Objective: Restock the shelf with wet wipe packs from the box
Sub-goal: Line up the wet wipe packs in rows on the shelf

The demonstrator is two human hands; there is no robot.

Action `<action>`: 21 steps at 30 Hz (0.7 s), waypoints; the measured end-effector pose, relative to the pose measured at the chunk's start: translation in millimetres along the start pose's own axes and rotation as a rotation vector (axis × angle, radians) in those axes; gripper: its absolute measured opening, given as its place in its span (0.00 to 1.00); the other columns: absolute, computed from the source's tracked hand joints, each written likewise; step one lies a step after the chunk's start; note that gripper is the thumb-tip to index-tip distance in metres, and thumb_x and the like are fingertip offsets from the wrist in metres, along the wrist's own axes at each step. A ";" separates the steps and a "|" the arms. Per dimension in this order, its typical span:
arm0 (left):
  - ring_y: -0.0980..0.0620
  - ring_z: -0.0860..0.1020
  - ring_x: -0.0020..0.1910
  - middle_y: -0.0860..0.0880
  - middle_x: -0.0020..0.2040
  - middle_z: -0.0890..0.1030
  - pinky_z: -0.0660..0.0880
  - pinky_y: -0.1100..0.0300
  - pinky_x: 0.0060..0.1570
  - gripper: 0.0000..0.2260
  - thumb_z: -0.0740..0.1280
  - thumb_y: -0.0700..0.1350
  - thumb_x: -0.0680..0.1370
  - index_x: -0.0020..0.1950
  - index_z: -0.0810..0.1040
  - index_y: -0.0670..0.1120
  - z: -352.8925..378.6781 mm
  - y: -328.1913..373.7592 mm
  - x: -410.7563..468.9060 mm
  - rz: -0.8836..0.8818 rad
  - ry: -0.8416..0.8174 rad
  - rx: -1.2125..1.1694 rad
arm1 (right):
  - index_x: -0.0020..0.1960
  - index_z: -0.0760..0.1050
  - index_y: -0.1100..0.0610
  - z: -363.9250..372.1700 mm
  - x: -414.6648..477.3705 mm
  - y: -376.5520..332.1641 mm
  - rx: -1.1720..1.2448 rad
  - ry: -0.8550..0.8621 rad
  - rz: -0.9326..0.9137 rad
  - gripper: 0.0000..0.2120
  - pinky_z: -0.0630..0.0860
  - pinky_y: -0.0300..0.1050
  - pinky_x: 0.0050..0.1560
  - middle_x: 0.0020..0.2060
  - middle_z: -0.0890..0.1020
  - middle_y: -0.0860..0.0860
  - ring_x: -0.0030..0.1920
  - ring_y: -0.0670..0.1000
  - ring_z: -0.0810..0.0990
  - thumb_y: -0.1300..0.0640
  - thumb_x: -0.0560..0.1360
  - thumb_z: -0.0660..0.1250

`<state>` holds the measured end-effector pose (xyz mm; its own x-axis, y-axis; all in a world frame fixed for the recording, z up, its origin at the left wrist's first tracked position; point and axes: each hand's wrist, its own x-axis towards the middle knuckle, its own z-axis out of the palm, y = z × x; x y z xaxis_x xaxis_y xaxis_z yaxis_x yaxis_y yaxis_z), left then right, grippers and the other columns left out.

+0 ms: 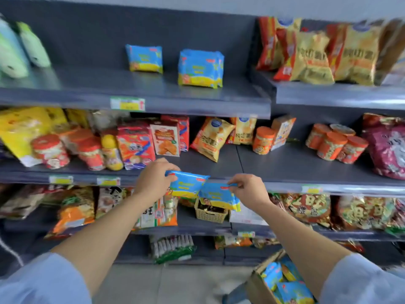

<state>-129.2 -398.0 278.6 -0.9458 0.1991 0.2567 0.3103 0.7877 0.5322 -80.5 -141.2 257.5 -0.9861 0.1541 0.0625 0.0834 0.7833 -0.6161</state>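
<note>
My left hand [153, 178] grips a blue and yellow wet wipe pack [187, 184] by its left edge, in front of the middle shelf. My right hand [249, 189] pinches the top corner of a second pack [217, 198], which hangs just below and right of the first. On the top shelf [87, 97] stand one single pack [144, 58] and, to its right, a small group of packs [200, 68]. The cardboard box [260, 284] sits on the floor at the lower right, with several more packs [285, 284] inside.
Green packs [22, 49] stand at the top shelf's left end, snack bags [317, 55] on the neighbouring shelf to the right. The middle shelf holds jars, boxes and bags. A small wicker basket [209, 212] sits on the lower shelf behind the held packs.
</note>
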 end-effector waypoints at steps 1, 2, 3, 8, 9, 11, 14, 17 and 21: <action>0.53 0.74 0.46 0.53 0.46 0.76 0.69 0.58 0.46 0.10 0.70 0.43 0.76 0.56 0.82 0.47 -20.0 -7.6 0.7 0.015 0.017 0.015 | 0.50 0.83 0.55 0.5 4.2 -19.3 0.013 0.014 -0.033 0.06 0.73 0.40 0.37 0.38 0.80 0.47 0.38 0.48 0.77 0.60 0.74 0.69; 0.52 0.75 0.47 0.53 0.47 0.76 0.70 0.57 0.46 0.10 0.70 0.43 0.76 0.57 0.83 0.47 -34.5 -12.0 2.1 0.035 0.027 0.039 | 0.50 0.83 0.55 -0.5 8.0 -32.5 0.023 0.020 -0.055 0.05 0.72 0.38 0.37 0.38 0.80 0.47 0.38 0.47 0.77 0.60 0.74 0.70; 0.51 0.76 0.49 0.52 0.48 0.77 0.71 0.56 0.46 0.10 0.70 0.43 0.76 0.57 0.83 0.48 -48.3 -15.5 3.8 0.052 0.040 0.067 | 0.49 0.83 0.55 -2.1 11.5 -44.8 0.030 0.022 -0.073 0.05 0.71 0.36 0.37 0.38 0.80 0.47 0.39 0.46 0.77 0.59 0.74 0.70; 0.47 0.78 0.49 0.49 0.47 0.79 0.72 0.55 0.45 0.11 0.71 0.42 0.75 0.57 0.83 0.48 -128.7 -33.1 8.9 0.146 0.133 0.141 | 0.50 0.83 0.53 -9.4 29.2 -115.7 0.072 0.058 -0.165 0.07 0.77 0.43 0.44 0.41 0.82 0.49 0.42 0.49 0.79 0.59 0.73 0.71; 0.47 0.78 0.49 0.49 0.47 0.79 0.71 0.56 0.46 0.11 0.71 0.41 0.75 0.57 0.83 0.47 -141.9 -35.5 10.9 0.157 0.150 0.151 | 0.52 0.83 0.53 -12.0 32.2 -128.6 0.079 0.069 -0.196 0.08 0.77 0.43 0.43 0.41 0.82 0.50 0.40 0.48 0.79 0.60 0.74 0.71; 0.47 0.78 0.49 0.49 0.48 0.80 0.70 0.57 0.46 0.11 0.71 0.41 0.74 0.56 0.84 0.46 -164.4 -40.0 16.9 0.170 0.196 0.169 | 0.52 0.83 0.52 -17.3 38.3 -152.4 0.073 0.083 -0.273 0.09 0.74 0.38 0.37 0.41 0.82 0.49 0.37 0.44 0.77 0.60 0.74 0.70; 0.47 0.78 0.49 0.48 0.47 0.81 0.71 0.56 0.48 0.10 0.73 0.40 0.73 0.54 0.84 0.45 -193.8 -44.0 29.2 0.170 0.256 0.151 | 0.49 0.83 0.52 -25.9 48.9 -183.2 0.070 0.090 -0.349 0.07 0.76 0.41 0.41 0.42 0.83 0.48 0.41 0.47 0.79 0.61 0.74 0.70; 0.48 0.78 0.47 0.49 0.46 0.81 0.72 0.55 0.48 0.10 0.74 0.39 0.71 0.51 0.85 0.46 -219.8 -44.7 45.7 0.163 0.300 0.128 | 0.47 0.83 0.52 -36.7 64.3 -205.9 0.113 0.113 -0.398 0.07 0.74 0.40 0.40 0.40 0.83 0.51 0.41 0.50 0.79 0.63 0.74 0.70; 0.52 0.75 0.41 0.49 0.44 0.81 0.67 0.60 0.42 0.09 0.75 0.39 0.70 0.50 0.85 0.45 -246.4 -42.1 71.5 0.129 0.366 0.057 | 0.45 0.80 0.51 -55.3 94.7 -228.2 0.189 0.169 -0.479 0.07 0.75 0.41 0.41 0.37 0.80 0.47 0.38 0.48 0.77 0.62 0.74 0.71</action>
<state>-186.3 -560.6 473.3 -0.7995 0.0853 0.5945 0.4085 0.8030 0.4341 -185.0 -272.0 447.4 -0.8690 -0.0868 0.4872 -0.4129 0.6700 -0.6170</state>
